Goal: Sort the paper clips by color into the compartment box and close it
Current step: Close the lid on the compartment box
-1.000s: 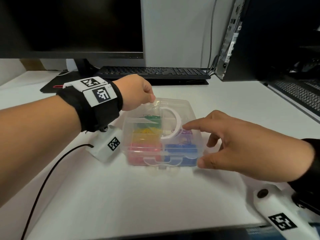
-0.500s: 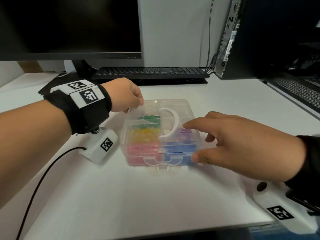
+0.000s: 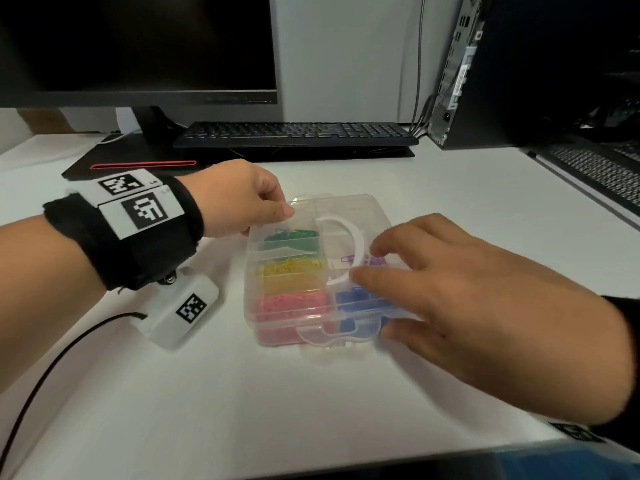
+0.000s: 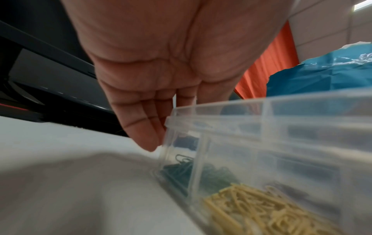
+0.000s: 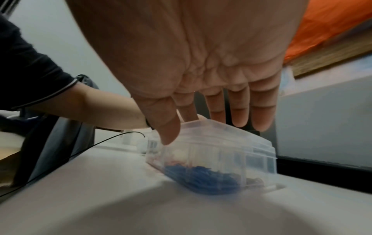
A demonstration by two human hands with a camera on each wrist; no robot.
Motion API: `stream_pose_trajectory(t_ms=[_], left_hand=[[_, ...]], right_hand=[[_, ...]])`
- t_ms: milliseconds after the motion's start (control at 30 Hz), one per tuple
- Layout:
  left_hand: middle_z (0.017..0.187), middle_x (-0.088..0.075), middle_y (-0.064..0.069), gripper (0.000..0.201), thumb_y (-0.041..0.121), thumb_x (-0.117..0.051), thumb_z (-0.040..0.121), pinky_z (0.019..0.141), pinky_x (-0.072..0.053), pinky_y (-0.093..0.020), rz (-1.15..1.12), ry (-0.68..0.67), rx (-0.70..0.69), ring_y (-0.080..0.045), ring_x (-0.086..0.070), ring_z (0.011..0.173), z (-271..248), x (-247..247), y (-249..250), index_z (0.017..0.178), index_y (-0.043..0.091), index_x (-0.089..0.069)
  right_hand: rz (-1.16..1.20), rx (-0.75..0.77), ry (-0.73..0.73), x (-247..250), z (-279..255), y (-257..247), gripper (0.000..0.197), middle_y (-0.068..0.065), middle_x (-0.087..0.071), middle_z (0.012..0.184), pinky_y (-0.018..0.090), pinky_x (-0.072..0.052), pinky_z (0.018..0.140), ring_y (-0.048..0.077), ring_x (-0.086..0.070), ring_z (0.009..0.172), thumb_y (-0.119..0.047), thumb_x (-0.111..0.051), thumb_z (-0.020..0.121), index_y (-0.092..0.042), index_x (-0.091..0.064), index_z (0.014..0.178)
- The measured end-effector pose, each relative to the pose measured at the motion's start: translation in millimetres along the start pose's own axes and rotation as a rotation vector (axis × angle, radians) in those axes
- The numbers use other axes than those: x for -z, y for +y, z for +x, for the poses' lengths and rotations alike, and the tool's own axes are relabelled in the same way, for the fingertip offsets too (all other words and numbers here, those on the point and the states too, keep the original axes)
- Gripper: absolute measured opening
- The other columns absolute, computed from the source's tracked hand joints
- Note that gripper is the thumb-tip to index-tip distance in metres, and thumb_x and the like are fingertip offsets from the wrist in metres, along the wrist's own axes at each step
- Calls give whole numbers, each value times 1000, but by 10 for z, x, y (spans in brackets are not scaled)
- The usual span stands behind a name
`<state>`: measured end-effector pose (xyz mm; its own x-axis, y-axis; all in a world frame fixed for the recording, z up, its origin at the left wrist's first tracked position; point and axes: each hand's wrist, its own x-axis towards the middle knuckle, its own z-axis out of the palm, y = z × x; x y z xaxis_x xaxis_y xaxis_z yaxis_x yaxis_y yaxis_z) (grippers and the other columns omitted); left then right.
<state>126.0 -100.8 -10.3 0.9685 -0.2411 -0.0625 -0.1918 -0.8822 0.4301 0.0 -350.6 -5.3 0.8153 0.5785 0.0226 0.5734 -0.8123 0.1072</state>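
The clear compartment box [image 3: 367, 209] sits mid-table with its lid down and a white handle [image 3: 353, 233] on top. Inside lie green clips [image 3: 294, 237], yellow clips [image 3: 291, 266], red clips [image 3: 291, 303], blue clips [image 3: 356, 299] and purple clips [image 3: 375, 260]. My left hand [image 3: 273, 220] holds the far-left corner, thumb on the lid, fingers [image 4: 149, 135] down the side wall. My right hand [image 3: 381, 268] lies over the right half with straight, spread fingers [image 5: 239, 111], its thumb [image 5: 169, 133] at the front right corner. The box [image 5: 231, 143] shows the blue clips [image 5: 201, 178] from the right wrist.
A black keyboard [image 3: 294, 133] and a monitor [image 3: 138, 46] stand behind the box. A computer tower [image 3: 485, 81] and a second keyboard [image 3: 595, 168] are at the right. A black cable [image 3: 52, 368] runs along the left. The table's front edge is close below.
My left hand has moved from the lid's back edge down to the far-left corner. My right hand has come further over the lid, its fingers now resting on it.
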Motion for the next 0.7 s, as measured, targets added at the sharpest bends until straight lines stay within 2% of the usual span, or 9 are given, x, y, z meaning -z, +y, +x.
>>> stream_pose_trajectory(t_ms=[133, 233, 333, 433, 567, 700], left_hand=[[83, -72, 9, 26, 52, -62, 83, 74, -58, -37, 35, -35, -33, -12, -69, 73, -24, 2, 44, 90, 28, -69], [83, -72, 8, 25, 51, -64, 82, 72, -57, -33, 14, -36, -33, -10, -68, 74, -20, -3, 39, 89, 28, -69], [80, -73, 8, 25, 50, -66, 80, 67, -54, -28, -39, -38, -20, -10, -68, 73, -12, -20, 8, 87, 26, -70], [77, -74, 1, 29, 48, -69, 79, 69, -56, -33, -119, -28, 21, -17, -70, 73, 20, -58, -6, 82, 19, -71], [72, -73, -4, 36, 44, -66, 85, 67, -55, -32, -84, -22, 27, -20, -67, 68, 69, -70, 40, 77, 10, -68], [72, -73, -9, 34, 39, -71, 84, 65, -58, -32, -143, -84, 77, -21, -70, 67, 120, -21, 76, 77, 6, -66]], right_hand=[[-88, 77, 63, -94, 3, -59, 58, 7, -62, 110, 40, -54, 52, 30, -59, 96, -52, -53, 77, -22, -58, 127], [-119, 90, 116, -139, 24, -92, 65, 13, -65, 103, 41, -53, 46, 34, -63, 90, -57, -66, 72, -14, -64, 121], [-137, 82, 135, -166, 42, -136, 72, 15, -68, 98, 42, -54, 48, 35, -66, 84, -62, -73, 65, -11, -68, 115], [-149, 77, 155, -192, 34, -169, 73, 15, -69, 96, 41, -54, 47, 33, -68, 83, -65, -73, 63, -10, -71, 112], [-188, 76, 204, -244, -1, -180, 68, 17, -70, 97, 43, -58, 49, 35, -69, 84, -59, -75, 67, -8, -70, 112], [-196, 71, 247, -276, -20, -181, 59, 19, -70, 99, 46, -59, 54, 37, -69, 87, -52, -71, 77, -6, -70, 113]])
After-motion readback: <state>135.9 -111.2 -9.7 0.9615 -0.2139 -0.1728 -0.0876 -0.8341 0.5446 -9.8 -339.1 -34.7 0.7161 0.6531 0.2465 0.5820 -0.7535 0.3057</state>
